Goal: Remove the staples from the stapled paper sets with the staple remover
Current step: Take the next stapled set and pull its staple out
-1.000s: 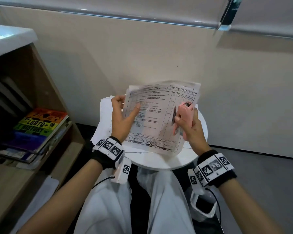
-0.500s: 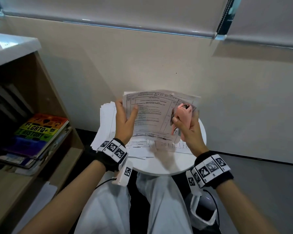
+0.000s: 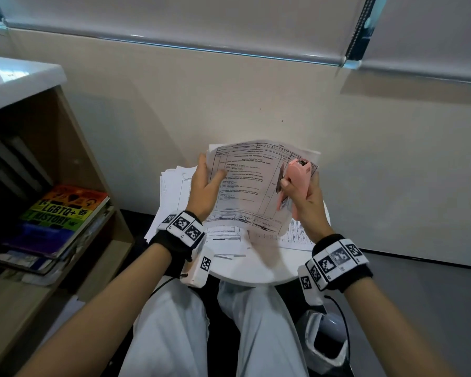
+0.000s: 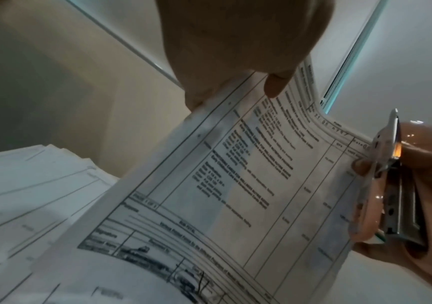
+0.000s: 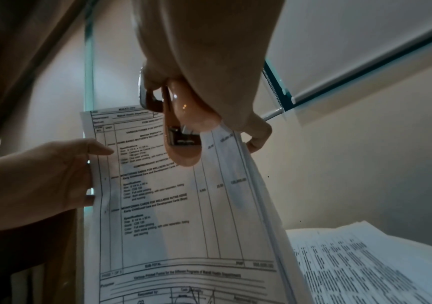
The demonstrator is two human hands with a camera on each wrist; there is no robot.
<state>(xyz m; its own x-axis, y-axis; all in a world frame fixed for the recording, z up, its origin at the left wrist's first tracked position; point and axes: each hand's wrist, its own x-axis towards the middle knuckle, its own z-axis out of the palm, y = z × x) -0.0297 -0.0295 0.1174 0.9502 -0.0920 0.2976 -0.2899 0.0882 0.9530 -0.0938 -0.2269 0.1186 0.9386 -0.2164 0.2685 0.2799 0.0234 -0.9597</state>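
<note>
The left hand [image 3: 206, 186] pinches the upright paper set [image 3: 253, 186] at its left edge, while the right hand [image 3: 305, 197], nearer the top-right corner, grips the pink staple remover [image 3: 297, 178] there.

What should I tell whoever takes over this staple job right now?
Left hand grips the left edge of the paper set, held up above the round table. Right hand grips the pink staple remover against the set's right edge. No staple is visible, so removal is unconfirmed. More papers lie on the table; whether they are stapled cannot be told.
</note>
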